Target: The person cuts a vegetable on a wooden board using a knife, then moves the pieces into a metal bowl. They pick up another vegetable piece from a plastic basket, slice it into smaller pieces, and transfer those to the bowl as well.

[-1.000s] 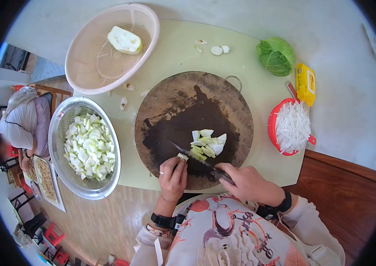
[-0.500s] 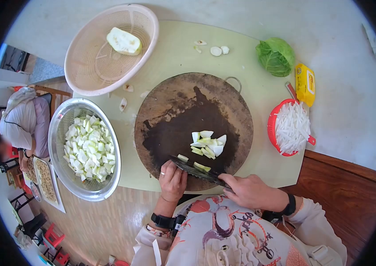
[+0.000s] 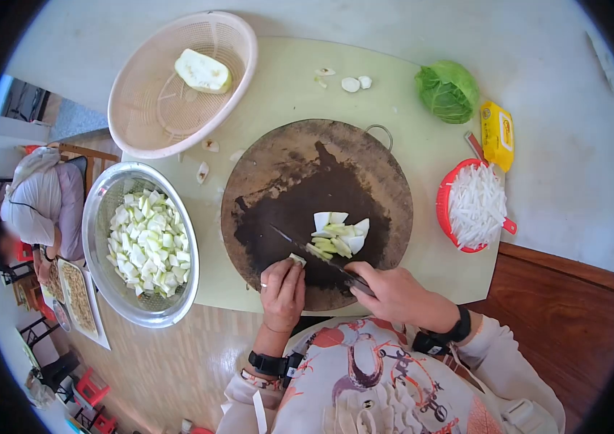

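Note:
On the round wooden chopping board (image 3: pixel 271 159) my right hand (image 3: pixel 386 293) is wrapped round the handle of a kitchen knife. The dark knife blade (image 3: pixel 290 238) slants up and left across the board. My left hand (image 3: pixel 283 293) is closed at the board's near edge, its fingertips on a small piece of pale vegetable (image 3: pixel 297 259) left of the blade. Just beyond the knife sits a small pile of white and light-green vegetable pieces (image 3: pixel 347 233), and the blade partly covers its near side.
At left stands a metal colander (image 3: pixel 90 239) of cut vegetable chunks; behind it, a pink basket (image 3: pixel 122 116) holds a large vegetable piece (image 3: pixel 203 71). Rightward are a cabbage (image 3: pixel 448 92), a yellow packet (image 3: pixel 496 136) and a red strainer (image 3: pixel 443 206) of white strips. Another person (image 3: pixel 36 199) sits far left.
The knife has moved from against my left fingers, away and right toward the pile, and its blade has turned. My left fingers now close on a small piece. My right hand has shifted slightly.

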Demonstrator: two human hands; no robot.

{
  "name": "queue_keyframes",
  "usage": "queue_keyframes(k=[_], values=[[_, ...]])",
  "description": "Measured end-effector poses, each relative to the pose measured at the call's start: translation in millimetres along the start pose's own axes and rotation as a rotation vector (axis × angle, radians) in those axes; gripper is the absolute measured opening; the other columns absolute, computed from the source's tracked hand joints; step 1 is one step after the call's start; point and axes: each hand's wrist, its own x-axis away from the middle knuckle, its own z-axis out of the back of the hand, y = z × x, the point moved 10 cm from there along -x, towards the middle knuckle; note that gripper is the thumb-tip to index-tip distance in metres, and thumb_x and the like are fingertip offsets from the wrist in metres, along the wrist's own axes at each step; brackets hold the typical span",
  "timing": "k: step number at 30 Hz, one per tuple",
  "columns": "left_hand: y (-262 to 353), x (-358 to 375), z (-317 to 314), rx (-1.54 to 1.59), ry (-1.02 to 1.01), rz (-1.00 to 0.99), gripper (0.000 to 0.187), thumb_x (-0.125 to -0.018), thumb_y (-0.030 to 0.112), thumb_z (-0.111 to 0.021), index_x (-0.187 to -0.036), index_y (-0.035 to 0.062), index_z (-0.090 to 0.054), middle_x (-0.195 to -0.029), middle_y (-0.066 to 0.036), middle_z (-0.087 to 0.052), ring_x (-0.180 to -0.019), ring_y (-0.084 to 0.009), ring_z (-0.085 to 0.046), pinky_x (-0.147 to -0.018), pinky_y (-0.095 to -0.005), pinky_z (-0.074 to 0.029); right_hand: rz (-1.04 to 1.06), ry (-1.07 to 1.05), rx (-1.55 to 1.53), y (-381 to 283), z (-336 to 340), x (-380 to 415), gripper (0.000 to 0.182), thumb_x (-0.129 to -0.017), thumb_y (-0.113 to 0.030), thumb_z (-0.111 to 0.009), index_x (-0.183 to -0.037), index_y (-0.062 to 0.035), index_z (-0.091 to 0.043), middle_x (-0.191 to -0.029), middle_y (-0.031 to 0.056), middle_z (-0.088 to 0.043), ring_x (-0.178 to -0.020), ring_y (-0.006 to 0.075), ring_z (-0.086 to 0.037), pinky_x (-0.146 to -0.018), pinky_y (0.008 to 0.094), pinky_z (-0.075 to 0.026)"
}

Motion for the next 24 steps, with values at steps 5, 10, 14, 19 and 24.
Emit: queue_keyframes(k=[5,10,14,19,24], values=[[-4,6,1,0.019,0.013,-0.004,0.025,-0.065,-0.009,-0.07,-0.088,-0.0023,-0.062,-0.093,-0.014,-0.06,-0.086,-0.0314,-0.059,-0.075,-0.0376,-0.047,0.023,-0.08,0.055,-6,3,25,0.035,-0.089,-0.022,-0.055,-0.117,-0.0036,-0.046,-0.076,0.0203,-0.064,-0.063,0.0383,-0.063,-0.055,0.0469,-0.05],[-6,10,-3,0.02,-0.008,-0.011,0.026,-0.061,-0.009,-0.067,-0.086,-0.0039,-0.06,-0.094,-0.016,-0.06,-0.087,-0.0336,-0.06,-0.075,-0.0398,-0.047,0.008,-0.15,0.127,1,-8,37,0.039,-0.085,-0.02,-0.06,-0.119,-0.0044,-0.048,-0.08,0.0168,-0.066,-0.06,0.0338,-0.063,-0.053,0.0409,-0.051],[-7,10,-3,0.03,0.003,-0.01,0.026,-0.061,-0.009,-0.067,-0.085,-0.0042,-0.06,-0.095,-0.017,-0.06,-0.088,-0.0346,-0.06,-0.076,-0.0407,-0.047,-0.006,-0.165,0.124,3,-10,36,0.042,-0.085,-0.021,-0.06,-0.121,-0.0044,-0.047,-0.082,0.0174,-0.066,-0.061,0.0342,-0.063,-0.054,0.0412,-0.051],[-8,12,-4,0.017,0.005,-0.015,0.024,-0.062,-0.009,-0.067,-0.084,-0.0042,-0.06,-0.093,-0.017,-0.06,-0.087,-0.0351,-0.06,-0.077,-0.0411,-0.048,-0.012,-0.163,0.079,-5,-19,12,0.036,-0.089,-0.02,-0.053,-0.119,-0.0029,-0.044,-0.077,0.0212,-0.064,-0.065,0.0388,-0.063,-0.056,0.0469,-0.05],[-7,10,-3,0.001,-0.019,-0.015,0.025,-0.069,-0.008,-0.069,-0.092,-0.0036,-0.064,-0.097,-0.014,-0.06,-0.089,-0.0304,-0.059,-0.077,-0.0374,-0.049,0.086,-0.04,0.056,-13,-26,-17,0.033,-0.09,-0.021,-0.052,-0.117,-0.0026,-0.045,-0.075,0.0208,-0.064,-0.064,0.0381,-0.064,-0.057,0.0472,-0.05]])
